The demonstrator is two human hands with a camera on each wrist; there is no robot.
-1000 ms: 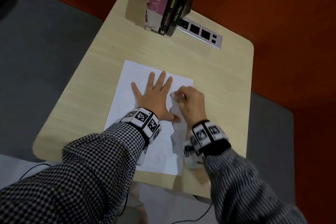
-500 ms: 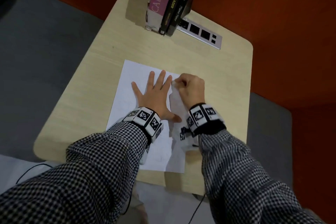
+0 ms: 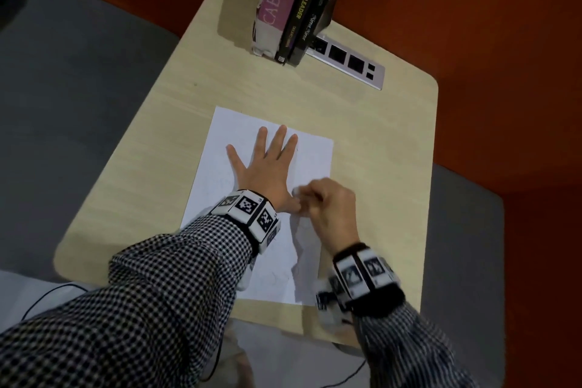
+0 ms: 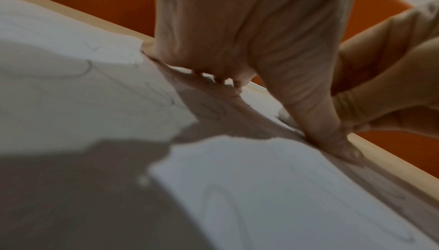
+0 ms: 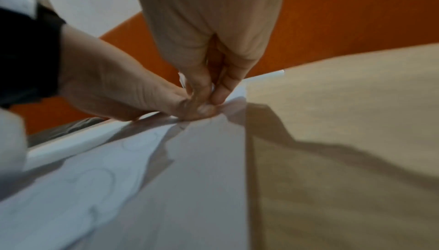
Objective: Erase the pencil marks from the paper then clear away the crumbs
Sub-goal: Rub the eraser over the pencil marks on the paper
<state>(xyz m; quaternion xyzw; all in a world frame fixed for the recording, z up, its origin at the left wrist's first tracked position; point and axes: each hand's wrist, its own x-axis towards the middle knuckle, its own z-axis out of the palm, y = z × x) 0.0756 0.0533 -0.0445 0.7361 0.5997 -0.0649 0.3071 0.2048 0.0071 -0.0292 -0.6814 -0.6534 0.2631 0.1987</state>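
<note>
— How far along is the erasing?

— Midway, I judge. The white sheet of paper lies mid-worktop; faint pencil loops remain near its close edge.

— The hands?

— Left hand presses it flat, fingers spread. Right hand pinches a small white eraser beside the left thumb. Crumbs: not cleared yet.

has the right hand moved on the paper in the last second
Yes. The right hand slid back toward the person, from the left hand's fingertips to its thumb.
</note>
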